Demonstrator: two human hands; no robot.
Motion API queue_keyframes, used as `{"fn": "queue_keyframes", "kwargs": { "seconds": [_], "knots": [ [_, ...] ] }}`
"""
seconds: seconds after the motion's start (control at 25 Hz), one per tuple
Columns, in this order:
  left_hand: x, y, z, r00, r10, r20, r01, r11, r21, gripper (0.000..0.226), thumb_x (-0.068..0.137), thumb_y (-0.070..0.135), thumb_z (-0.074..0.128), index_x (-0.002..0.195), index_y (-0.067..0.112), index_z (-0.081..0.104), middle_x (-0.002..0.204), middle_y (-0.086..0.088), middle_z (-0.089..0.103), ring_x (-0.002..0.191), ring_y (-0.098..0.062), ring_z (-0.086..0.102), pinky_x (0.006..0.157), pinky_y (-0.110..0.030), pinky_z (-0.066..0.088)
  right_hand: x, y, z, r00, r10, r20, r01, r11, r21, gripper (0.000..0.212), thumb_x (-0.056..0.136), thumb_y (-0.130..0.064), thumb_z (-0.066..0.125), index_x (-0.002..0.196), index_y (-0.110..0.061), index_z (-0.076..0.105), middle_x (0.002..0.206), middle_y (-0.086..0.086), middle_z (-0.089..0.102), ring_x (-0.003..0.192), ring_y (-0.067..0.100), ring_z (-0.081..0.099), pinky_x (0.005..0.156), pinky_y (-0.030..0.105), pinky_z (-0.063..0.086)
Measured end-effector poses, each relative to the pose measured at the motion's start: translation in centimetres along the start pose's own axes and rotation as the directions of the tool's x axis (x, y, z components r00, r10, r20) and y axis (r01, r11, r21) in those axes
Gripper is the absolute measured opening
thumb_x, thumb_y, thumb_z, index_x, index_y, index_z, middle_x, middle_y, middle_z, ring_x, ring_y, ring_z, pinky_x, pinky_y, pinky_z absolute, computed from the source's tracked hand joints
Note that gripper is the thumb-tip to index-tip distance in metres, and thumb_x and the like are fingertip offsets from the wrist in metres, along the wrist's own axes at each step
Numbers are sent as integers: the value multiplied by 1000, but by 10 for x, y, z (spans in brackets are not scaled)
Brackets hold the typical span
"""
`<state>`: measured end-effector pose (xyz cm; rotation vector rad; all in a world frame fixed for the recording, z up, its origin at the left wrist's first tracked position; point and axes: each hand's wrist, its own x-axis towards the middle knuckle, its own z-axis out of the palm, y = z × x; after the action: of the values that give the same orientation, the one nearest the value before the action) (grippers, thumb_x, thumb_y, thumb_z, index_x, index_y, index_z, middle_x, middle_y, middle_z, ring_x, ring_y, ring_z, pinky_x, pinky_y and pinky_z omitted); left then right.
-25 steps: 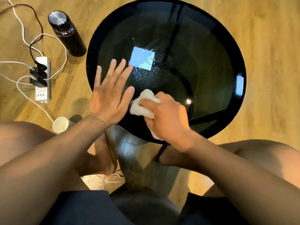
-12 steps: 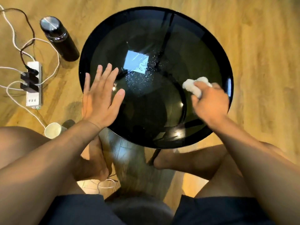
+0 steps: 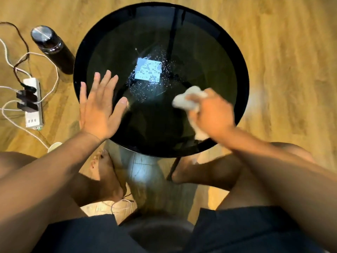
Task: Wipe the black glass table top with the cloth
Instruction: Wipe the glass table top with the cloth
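The water drops (image 3: 152, 80) near the middle of the black glass counter (image 3: 215, 57) may only be smeared into streaks if the bunched cloth (image 3: 186, 101) passes over them too lightly. The counter could also rock under a hard push. The right hand (image 3: 213, 114) has its fingers closed around the cloth, on the near right part. The left hand (image 3: 99, 110) lies flat, fingers spread, at the left edge.
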<state>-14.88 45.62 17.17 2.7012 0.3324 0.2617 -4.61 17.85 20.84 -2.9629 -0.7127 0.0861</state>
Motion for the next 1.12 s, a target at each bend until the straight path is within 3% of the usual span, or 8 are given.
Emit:
{"fn": "queue_keyframes", "kwargs": {
  "seconds": [0.12,0.24,0.4,0.52,0.64,0.8,0.92,1.12],
  "knots": [
    [0,1,-1,1000,-3,-14,3,999,-33,63,98,48,28,152,16,32,163,-6,27,154,-26,12,123,-55,3,61,91,-22,948,317,-19,-318,944,-88,37,87,-34,45,122,-29,58,116,13,62,100,40,61,83,43,52],
    [1,0,0,1000,-6,-25,5,998,-55,64,97,49,32,152,16,32,162,-6,28,153,-26,14,122,-55,6,79,89,-21,923,381,-45,-384,920,-81,36,88,-30,44,119,-23,59,113,14,66,101,40,61,81,40,51],
    [1,-3,1,999,2,-52,-7,995,-96,68,94,53,36,152,16,32,162,-7,28,153,-26,15,123,-53,6,45,-40,8,987,144,-71,-145,989,-10,32,82,-32,50,112,-28,62,100,8,64,90,33,64,66,31,39],
    [-1,-5,1,998,23,-61,-31,991,-132,66,97,49,28,152,14,31,162,-9,29,153,-27,16,123,-52,7,-1,-146,19,970,-233,73,219,963,157,33,81,-37,57,114,-34,62,99,7,56,85,27,57,61,31,32],
    [-1,-5,2,997,58,-58,-64,992,-109,64,98,46,29,153,13,29,162,-9,28,153,-27,14,123,-51,5,0,-134,12,938,-338,76,311,919,242,32,83,-39,57,115,-39,62,92,1,52,84,25,57,59,31,32],
    [-2,-5,4,996,23,-82,-34,991,-133,63,99,45,32,152,14,29,162,-8,29,153,-26,15,124,-51,5,64,13,-6,999,35,5,-35,999,-15,30,86,-37,53,115,-37,60,101,9,60,91,35,63,71,38,49],
    [-1,-4,3,995,-8,-102,-12,981,-193,63,98,43,34,152,13,30,161,-9,29,153,-25,16,123,-52,6,106,98,-27,951,309,-13,-308,943,-130,38,89,-35,45,122,-26,60,116,15,66,100,40,63,85,46,53],
    [-2,-3,2,989,-41,-141,5,969,-245,67,96,42,35,153,8,27,162,-10,27,153,-23,16,123,-53,9,94,6,-8,965,240,-102,-245,969,-42,33,86,-29,46,114,-21,63,105,17,65,95,40,62,79,41,48]
  ]
}}
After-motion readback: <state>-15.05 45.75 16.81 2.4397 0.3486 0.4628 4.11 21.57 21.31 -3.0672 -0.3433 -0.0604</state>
